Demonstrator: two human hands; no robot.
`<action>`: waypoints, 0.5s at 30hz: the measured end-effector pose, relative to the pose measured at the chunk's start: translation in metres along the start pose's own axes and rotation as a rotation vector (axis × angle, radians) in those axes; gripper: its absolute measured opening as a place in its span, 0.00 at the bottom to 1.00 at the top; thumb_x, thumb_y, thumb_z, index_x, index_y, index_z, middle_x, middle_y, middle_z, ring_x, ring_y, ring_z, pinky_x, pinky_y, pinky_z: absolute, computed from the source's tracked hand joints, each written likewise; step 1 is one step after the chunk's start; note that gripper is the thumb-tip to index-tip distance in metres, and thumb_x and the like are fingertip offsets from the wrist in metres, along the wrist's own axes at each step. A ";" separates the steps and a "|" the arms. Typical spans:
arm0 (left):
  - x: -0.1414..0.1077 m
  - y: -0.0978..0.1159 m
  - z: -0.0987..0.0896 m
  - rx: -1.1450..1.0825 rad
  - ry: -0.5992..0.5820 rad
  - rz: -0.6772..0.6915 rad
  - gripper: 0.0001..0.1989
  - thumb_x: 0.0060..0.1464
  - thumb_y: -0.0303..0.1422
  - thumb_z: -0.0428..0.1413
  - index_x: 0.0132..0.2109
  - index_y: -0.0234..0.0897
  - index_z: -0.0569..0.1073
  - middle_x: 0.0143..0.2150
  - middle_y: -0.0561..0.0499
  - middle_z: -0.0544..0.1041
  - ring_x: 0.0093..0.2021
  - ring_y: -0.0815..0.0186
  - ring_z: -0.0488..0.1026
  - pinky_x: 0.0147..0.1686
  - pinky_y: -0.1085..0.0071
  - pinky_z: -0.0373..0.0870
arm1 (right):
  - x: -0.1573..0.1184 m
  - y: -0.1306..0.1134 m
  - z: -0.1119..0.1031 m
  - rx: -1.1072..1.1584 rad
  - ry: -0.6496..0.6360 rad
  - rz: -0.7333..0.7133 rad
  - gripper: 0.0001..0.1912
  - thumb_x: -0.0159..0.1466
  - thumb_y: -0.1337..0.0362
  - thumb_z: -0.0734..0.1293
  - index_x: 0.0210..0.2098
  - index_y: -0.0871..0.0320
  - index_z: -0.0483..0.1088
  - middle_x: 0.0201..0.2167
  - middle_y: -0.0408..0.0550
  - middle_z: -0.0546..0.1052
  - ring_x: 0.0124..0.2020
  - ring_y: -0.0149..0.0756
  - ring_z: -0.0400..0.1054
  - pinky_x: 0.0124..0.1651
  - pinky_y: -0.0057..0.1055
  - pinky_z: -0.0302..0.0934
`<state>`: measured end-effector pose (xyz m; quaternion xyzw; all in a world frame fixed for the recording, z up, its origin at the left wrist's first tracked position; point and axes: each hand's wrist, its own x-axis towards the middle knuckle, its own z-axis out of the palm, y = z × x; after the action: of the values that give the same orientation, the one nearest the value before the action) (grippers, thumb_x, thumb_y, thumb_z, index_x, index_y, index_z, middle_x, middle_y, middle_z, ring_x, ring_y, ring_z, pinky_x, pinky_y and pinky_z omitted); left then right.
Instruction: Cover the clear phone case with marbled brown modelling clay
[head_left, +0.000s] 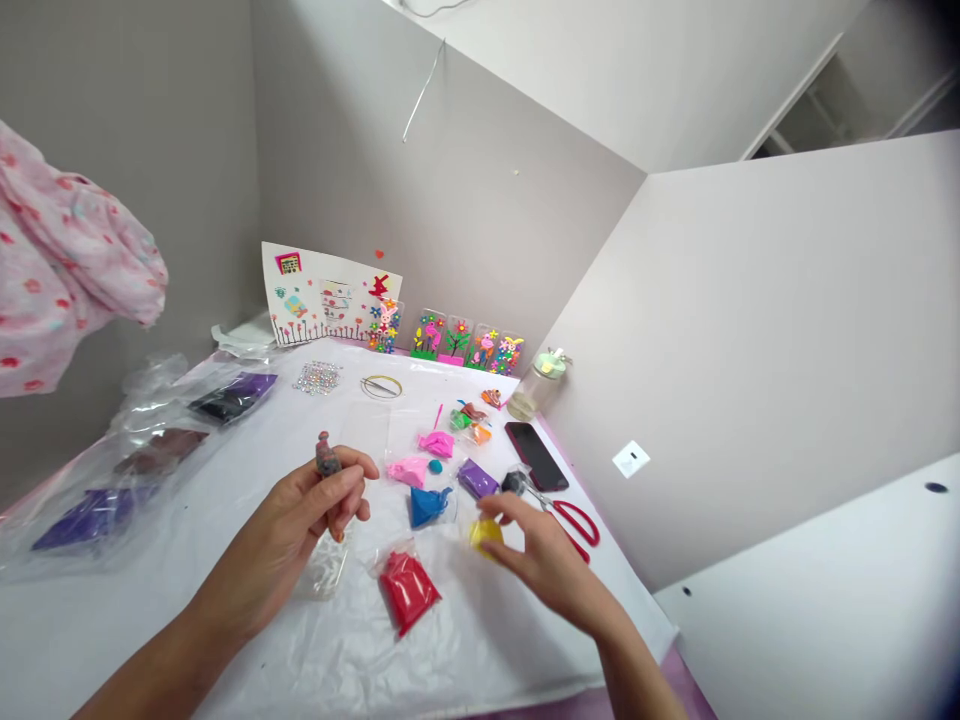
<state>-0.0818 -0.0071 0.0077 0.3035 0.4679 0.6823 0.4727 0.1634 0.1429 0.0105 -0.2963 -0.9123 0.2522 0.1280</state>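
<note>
My left hand is closed around a small grey-and-pink lump, which looks like modelling clay and pokes up above the fingers. Under that hand, a clear plastic case is partly hidden. My right hand has its thumb and fingers around a packet of yellow clay at the right side of the table. Between the hands lie a packet of red clay and a packet of blue clay. Behind them are pink clay packets and a purple one.
Red-handled scissors and a phone lie at the right edge, near a bottle. Plastic bags of clay cover the left side. Decorated panels and a drawing lean against the wall.
</note>
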 end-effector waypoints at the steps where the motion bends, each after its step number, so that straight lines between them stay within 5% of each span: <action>1: 0.000 -0.001 0.000 -0.001 -0.001 -0.003 0.09 0.59 0.40 0.55 0.38 0.42 0.76 0.24 0.56 0.61 0.33 0.65 0.66 0.29 0.74 0.60 | 0.008 0.004 -0.004 -0.027 0.058 -0.003 0.14 0.64 0.61 0.65 0.50 0.53 0.68 0.46 0.48 0.75 0.45 0.38 0.71 0.49 0.34 0.64; 5: 0.000 -0.002 0.000 0.015 -0.030 -0.014 0.09 0.59 0.40 0.55 0.37 0.41 0.75 0.25 0.55 0.61 0.34 0.66 0.66 0.28 0.75 0.60 | 0.054 0.030 -0.015 -0.247 0.231 0.019 0.17 0.66 0.62 0.61 0.54 0.55 0.64 0.49 0.51 0.74 0.46 0.39 0.70 0.48 0.34 0.63; 9: -0.001 0.000 -0.003 0.021 -0.015 -0.024 0.09 0.59 0.40 0.55 0.38 0.41 0.75 0.24 0.56 0.61 0.33 0.66 0.65 0.28 0.76 0.60 | 0.098 0.061 -0.026 -0.562 0.175 0.158 0.16 0.67 0.67 0.58 0.55 0.58 0.65 0.54 0.54 0.72 0.52 0.40 0.68 0.51 0.33 0.60; 15: 0.001 -0.002 -0.010 0.007 0.019 -0.032 0.09 0.58 0.40 0.55 0.37 0.40 0.76 0.23 0.55 0.62 0.33 0.66 0.66 0.28 0.76 0.60 | 0.124 0.091 -0.030 -0.681 0.002 0.250 0.13 0.62 0.76 0.60 0.44 0.64 0.73 0.43 0.57 0.77 0.47 0.40 0.71 0.48 0.29 0.60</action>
<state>-0.0902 -0.0095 0.0024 0.2907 0.4796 0.6759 0.4782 0.1201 0.2926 -0.0030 -0.4316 -0.9005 -0.0526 -0.0090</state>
